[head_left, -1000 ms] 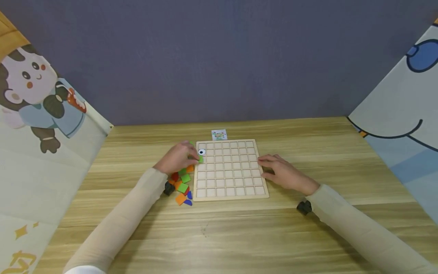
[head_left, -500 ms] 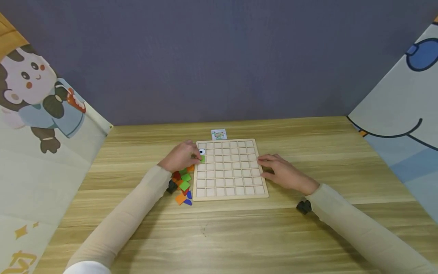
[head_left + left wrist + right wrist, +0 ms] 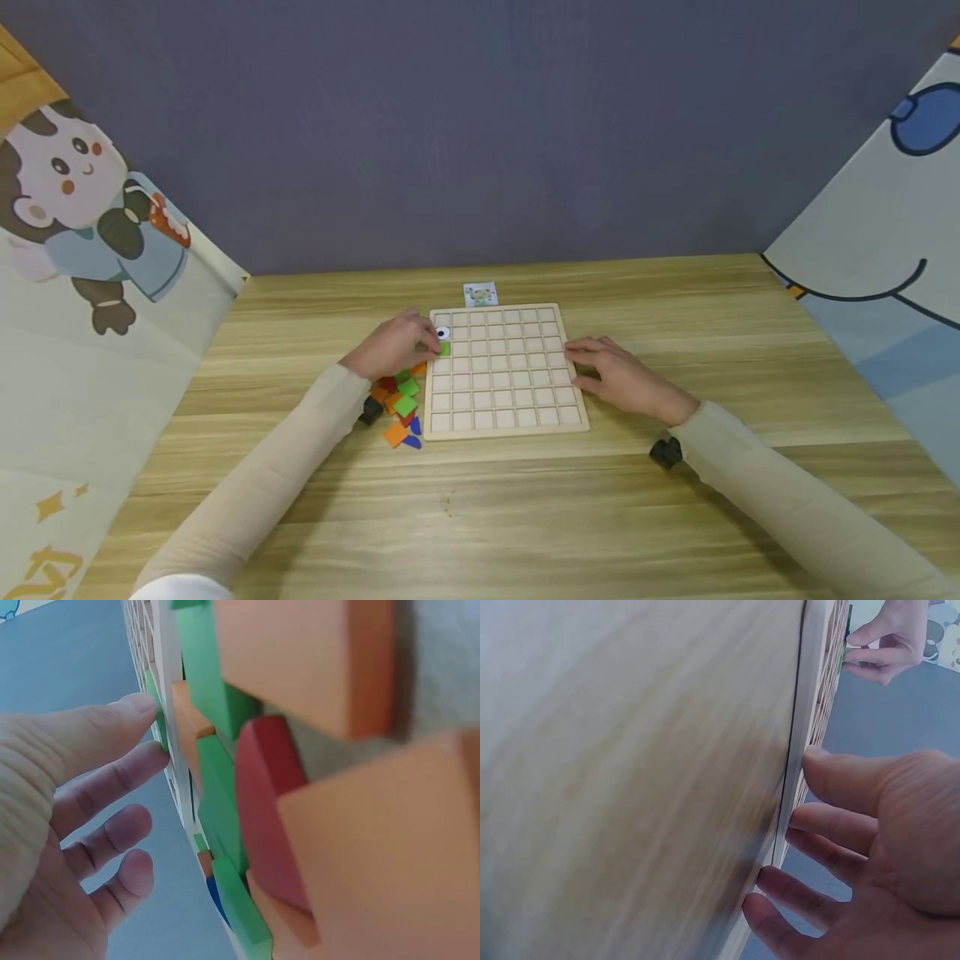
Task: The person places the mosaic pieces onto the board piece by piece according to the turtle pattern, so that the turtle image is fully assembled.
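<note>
A pale wooden grid board (image 3: 502,433) lies flat on the table. My left hand (image 3: 393,346) is at its left edge, thumb and index finger pinching a small green square tile (image 3: 445,350) in the leftmost column. In the left wrist view, the thumb (image 3: 139,705) and index fingertip sit at opposite ends of that tile, while the other fingers curl loosely. Just above it on the board is a white piece with a black-and-blue eye (image 3: 442,332). My right hand (image 3: 618,379) touches the board's right edge with relaxed, spread fingers, holding no piece.
Loose coloured pieces lie left of the board beneath the left wrist: green squares (image 3: 406,406), orange squares (image 3: 397,434), blue curved pieces (image 3: 412,442) and red ones. A small printed card (image 3: 480,294) lies behind the board. A dark wall (image 3: 495,142) rises at the table's back.
My left hand has shifted slightly right, bringing the green tile from the board's left edge into the square below the eye piece. My right hand stays at the right edge.
</note>
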Demonstrator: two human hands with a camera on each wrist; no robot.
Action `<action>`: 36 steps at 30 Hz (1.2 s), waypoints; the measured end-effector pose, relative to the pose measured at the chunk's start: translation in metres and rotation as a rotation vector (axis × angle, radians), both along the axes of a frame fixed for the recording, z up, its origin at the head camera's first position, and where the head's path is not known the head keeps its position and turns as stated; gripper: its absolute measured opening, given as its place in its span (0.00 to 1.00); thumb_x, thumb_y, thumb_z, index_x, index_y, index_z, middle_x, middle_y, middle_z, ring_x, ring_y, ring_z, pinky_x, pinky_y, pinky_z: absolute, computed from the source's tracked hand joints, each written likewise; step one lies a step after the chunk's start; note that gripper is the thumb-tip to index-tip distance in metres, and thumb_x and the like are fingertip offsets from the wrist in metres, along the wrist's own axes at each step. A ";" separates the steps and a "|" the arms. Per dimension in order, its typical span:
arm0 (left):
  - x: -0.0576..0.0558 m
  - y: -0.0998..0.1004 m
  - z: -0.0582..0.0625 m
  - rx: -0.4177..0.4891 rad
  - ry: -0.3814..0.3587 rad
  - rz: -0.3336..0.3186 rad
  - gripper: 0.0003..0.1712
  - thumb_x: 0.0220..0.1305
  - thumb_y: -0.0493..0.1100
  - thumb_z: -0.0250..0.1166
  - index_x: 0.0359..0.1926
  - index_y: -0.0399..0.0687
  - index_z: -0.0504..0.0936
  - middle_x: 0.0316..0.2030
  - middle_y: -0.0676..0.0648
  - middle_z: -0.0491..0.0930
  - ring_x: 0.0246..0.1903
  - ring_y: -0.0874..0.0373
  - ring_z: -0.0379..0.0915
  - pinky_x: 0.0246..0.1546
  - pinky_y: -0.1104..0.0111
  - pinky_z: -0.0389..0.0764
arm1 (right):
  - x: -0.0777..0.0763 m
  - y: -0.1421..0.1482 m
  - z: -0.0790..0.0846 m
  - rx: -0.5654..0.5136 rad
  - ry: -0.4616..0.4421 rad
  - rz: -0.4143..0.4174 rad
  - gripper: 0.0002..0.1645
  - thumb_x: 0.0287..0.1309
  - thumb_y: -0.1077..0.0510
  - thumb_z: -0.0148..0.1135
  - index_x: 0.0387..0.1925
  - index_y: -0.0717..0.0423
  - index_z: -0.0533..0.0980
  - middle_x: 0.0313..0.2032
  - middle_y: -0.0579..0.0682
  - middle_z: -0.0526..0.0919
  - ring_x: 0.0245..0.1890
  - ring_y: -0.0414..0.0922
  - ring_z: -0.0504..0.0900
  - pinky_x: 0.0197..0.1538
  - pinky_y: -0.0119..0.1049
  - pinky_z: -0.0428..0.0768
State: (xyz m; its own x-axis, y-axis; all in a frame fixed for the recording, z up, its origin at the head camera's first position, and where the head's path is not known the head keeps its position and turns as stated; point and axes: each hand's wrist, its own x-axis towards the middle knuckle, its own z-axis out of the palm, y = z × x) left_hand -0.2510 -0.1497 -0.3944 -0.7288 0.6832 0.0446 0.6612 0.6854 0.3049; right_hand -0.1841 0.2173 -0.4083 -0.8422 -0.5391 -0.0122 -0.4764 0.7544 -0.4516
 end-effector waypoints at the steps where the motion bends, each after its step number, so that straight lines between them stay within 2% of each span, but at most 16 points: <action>1: 0.000 -0.001 0.000 0.001 0.002 -0.003 0.08 0.55 0.40 0.71 0.38 0.48 0.88 0.41 0.51 0.81 0.47 0.55 0.71 0.64 0.58 0.57 | 0.000 0.000 0.000 0.000 -0.001 0.000 0.31 0.60 0.58 0.63 0.63 0.65 0.67 0.64 0.57 0.65 0.64 0.56 0.60 0.67 0.55 0.49; 5: 0.003 -0.008 0.003 0.030 0.011 -0.012 0.09 0.56 0.40 0.70 0.39 0.47 0.88 0.42 0.51 0.80 0.46 0.55 0.72 0.64 0.57 0.57 | -0.001 0.000 0.000 0.003 0.001 -0.001 0.31 0.60 0.58 0.63 0.63 0.65 0.67 0.64 0.56 0.65 0.64 0.56 0.60 0.66 0.55 0.53; 6: 0.004 -0.011 0.004 0.042 0.016 -0.012 0.09 0.56 0.40 0.70 0.39 0.47 0.88 0.42 0.51 0.80 0.46 0.55 0.73 0.65 0.56 0.54 | -0.001 0.000 0.000 0.004 0.001 -0.002 0.31 0.61 0.58 0.63 0.63 0.65 0.67 0.64 0.56 0.65 0.64 0.56 0.60 0.65 0.55 0.55; 10: 0.006 -0.022 0.010 0.082 0.028 0.004 0.08 0.57 0.40 0.70 0.39 0.45 0.88 0.40 0.51 0.79 0.42 0.56 0.72 0.53 0.60 0.71 | -0.003 0.001 -0.001 0.010 0.000 -0.009 0.32 0.61 0.57 0.62 0.64 0.63 0.66 0.65 0.55 0.64 0.64 0.55 0.60 0.62 0.53 0.61; 13: 0.007 -0.032 0.013 0.104 0.030 0.033 0.09 0.56 0.38 0.70 0.40 0.45 0.88 0.40 0.51 0.78 0.42 0.56 0.71 0.42 0.64 0.76 | -0.003 0.002 -0.001 0.007 -0.008 -0.011 0.32 0.61 0.58 0.62 0.64 0.63 0.66 0.65 0.55 0.64 0.64 0.55 0.60 0.62 0.54 0.62; 21: 0.012 -0.053 0.016 0.135 -0.033 0.132 0.12 0.57 0.39 0.70 0.43 0.46 0.87 0.43 0.51 0.78 0.46 0.55 0.69 0.45 0.61 0.75 | -0.002 0.002 0.000 0.001 -0.013 -0.007 0.32 0.61 0.58 0.62 0.64 0.63 0.66 0.65 0.56 0.63 0.64 0.56 0.59 0.63 0.54 0.60; 25: 0.013 -0.059 0.015 0.134 -0.052 0.162 0.13 0.58 0.39 0.69 0.45 0.45 0.86 0.44 0.50 0.78 0.47 0.53 0.69 0.46 0.59 0.74 | -0.002 0.002 0.000 0.002 -0.005 -0.002 0.31 0.61 0.58 0.62 0.64 0.64 0.66 0.65 0.56 0.64 0.64 0.56 0.60 0.63 0.55 0.59; 29: 0.013 -0.064 0.013 0.125 -0.051 0.157 0.13 0.58 0.40 0.69 0.46 0.45 0.86 0.44 0.49 0.78 0.49 0.51 0.68 0.51 0.55 0.71 | -0.002 0.002 0.000 0.002 0.003 0.001 0.31 0.61 0.58 0.62 0.63 0.64 0.67 0.65 0.56 0.64 0.64 0.56 0.60 0.62 0.54 0.61; 32: 0.012 -0.070 0.009 0.127 -0.049 0.131 0.13 0.57 0.40 0.70 0.45 0.45 0.86 0.43 0.50 0.78 0.50 0.50 0.68 0.55 0.53 0.68 | -0.002 0.001 -0.001 0.004 0.007 0.002 0.32 0.61 0.57 0.62 0.64 0.64 0.67 0.65 0.56 0.64 0.64 0.56 0.60 0.62 0.54 0.62; 36: 0.017 -0.077 0.006 0.127 -0.069 0.091 0.14 0.54 0.40 0.72 0.43 0.48 0.87 0.42 0.52 0.78 0.46 0.53 0.68 0.49 0.57 0.72 | -0.003 0.001 -0.002 0.008 0.007 0.004 0.32 0.61 0.57 0.62 0.64 0.64 0.66 0.65 0.56 0.64 0.64 0.56 0.59 0.63 0.54 0.59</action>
